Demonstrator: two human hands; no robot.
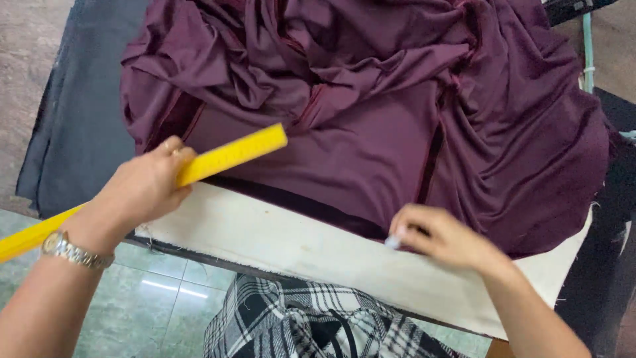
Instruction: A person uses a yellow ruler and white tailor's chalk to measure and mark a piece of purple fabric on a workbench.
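Head view, left hand clamped on yellow ruler over maroon cloth, right hand pinching white chalk at the table's front edge.

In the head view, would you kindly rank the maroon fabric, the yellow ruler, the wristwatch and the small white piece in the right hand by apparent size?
1. Maroon fabric, by far the largest.
2. Yellow ruler, long and partly hidden by the left hand.
3. Wristwatch.
4. Small white piece, mostly covered by the right hand, so its full size is unsure.
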